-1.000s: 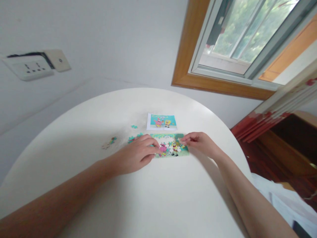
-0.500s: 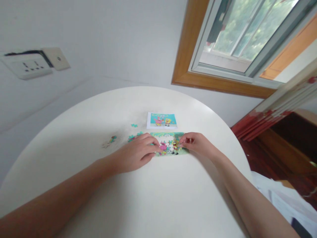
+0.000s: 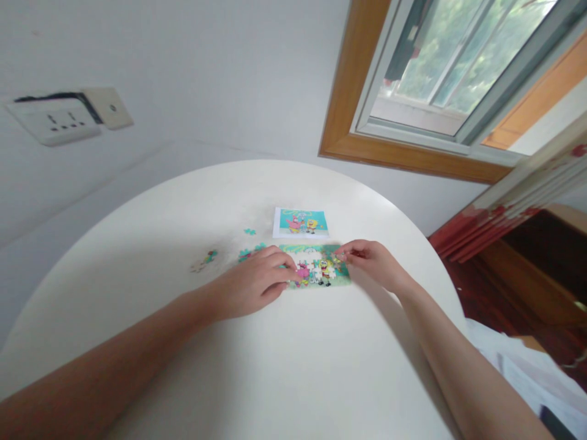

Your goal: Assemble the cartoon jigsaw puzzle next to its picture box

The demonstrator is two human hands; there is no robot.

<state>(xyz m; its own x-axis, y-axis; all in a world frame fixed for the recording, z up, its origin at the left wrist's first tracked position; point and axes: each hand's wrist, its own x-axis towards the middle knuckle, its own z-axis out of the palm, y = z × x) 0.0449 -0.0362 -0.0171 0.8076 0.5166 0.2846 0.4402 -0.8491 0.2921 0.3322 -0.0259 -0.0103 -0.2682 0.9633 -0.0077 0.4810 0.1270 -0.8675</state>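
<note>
A partly assembled jigsaw puzzle (image 3: 325, 272) with cartoon figures lies flat on the white round table (image 3: 293, 360), with white gaps in its picture. My left hand (image 3: 257, 281) rests at its left edge, fingers stretched onto it with thumb and forefinger apart. Over the puzzle's right side, my right hand (image 3: 364, 260) has thumb and forefinger pinched on a small puzzle piece (image 3: 340, 257), mostly hidden by the fingertips. Just behind the puzzle is a reference picture card (image 3: 301, 222) of a pink and a yellow cartoon figure on turquoise.
Loose turquoise pieces (image 3: 250, 231) lie left of the card, and more are partly covered by my left hand. A small pile of mixed pieces (image 3: 205, 261) sits farther left. The wall with a socket (image 3: 57, 121) and a wood-framed window (image 3: 348, 146) border the table's far side.
My right hand has lifted and shifted slightly right and away from the yellow figure, uncovering more of it. My left hand stays in place on the puzzle's left edge.
</note>
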